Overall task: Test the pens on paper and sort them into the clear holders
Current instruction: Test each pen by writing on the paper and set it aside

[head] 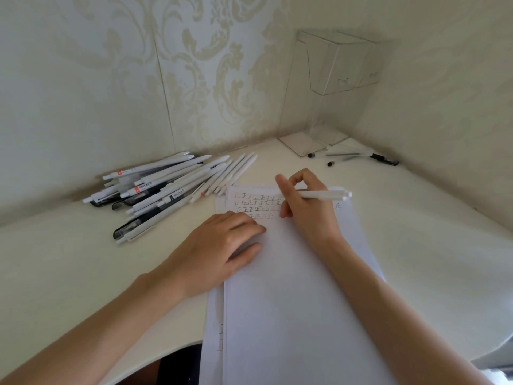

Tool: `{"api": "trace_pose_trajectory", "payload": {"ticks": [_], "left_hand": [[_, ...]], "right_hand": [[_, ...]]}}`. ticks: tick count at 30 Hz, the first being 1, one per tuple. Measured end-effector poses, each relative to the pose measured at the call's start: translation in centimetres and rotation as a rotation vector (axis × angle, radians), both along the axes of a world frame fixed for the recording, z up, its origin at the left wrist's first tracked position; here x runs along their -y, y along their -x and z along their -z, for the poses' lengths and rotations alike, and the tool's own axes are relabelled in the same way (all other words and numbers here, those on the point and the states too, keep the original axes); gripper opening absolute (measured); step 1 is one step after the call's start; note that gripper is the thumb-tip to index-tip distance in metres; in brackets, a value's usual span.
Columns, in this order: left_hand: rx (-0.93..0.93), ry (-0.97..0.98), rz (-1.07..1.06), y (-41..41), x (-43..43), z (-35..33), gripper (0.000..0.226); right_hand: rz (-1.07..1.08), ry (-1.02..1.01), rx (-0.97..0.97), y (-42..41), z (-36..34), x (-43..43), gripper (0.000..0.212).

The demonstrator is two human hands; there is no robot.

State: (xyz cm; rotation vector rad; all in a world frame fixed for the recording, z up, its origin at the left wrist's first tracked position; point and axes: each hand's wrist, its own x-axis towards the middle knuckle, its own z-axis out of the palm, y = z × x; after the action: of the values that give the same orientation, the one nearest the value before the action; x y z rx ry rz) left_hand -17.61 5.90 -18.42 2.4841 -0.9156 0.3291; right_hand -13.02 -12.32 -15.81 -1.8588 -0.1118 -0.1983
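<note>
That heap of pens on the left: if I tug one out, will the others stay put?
Probably not. The pens look like smooth, round barrels piled crosswise, so neighbours would likely roll or slide. They seem to be slim, light plastic, so one should lift easily and stay stiff.

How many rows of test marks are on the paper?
4, stacked at the top of the paper: three long rows, then a short fourth row just beyond the left hand. The right hand, holding a white pen, hides part of them.
</note>
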Motion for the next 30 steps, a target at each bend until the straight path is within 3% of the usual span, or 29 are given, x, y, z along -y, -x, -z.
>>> {"api": "trace_pose_trajectory", "payload": {"ticks": [3,7,17,20,23,27,30], "left_hand": [[-0.138,0.2,-0.058,0.2,-0.3,-0.5,0.049],[-0.191,0.214,0.019,0.2,-0.2,-0.7,0.061],[-0.249,0.327,-0.003,-0.4,-0.5,-0.5,0.039],[-0.043,0.322,-0.174,-1.5,-1.4,-0.3,0.031],[0.187,0.333,-0.479,-2.9,-3.9,-0.7,0.039],[0.263,0.181,-0.764,-3.6,-6.8,-1.0,0.043],[0.282,0.095,-0.781,-3.5,-5.9,-1.3,0.039]], "right_hand": [[-0.112,0.097,0.057,0.0,0.3,0.1,0.011],[-0.207,0.232,0.067,-0.4,0.9,-0.3,0.042],[-0.324,0.235,0.129,0.0,0.8,-0.3,0.058],[-0.317,0.211,0.076,0.0,0.7,-0.2,0.064],[-0.283,0.203,0.041,-0.2,1.2,-0.2,0.06],[-0.258,0.195,0.041,-0.4,1.3,-0.3,0.057],[-0.229,0.177,0.045,-0.6,1.4,-0.4,0.053]]}}
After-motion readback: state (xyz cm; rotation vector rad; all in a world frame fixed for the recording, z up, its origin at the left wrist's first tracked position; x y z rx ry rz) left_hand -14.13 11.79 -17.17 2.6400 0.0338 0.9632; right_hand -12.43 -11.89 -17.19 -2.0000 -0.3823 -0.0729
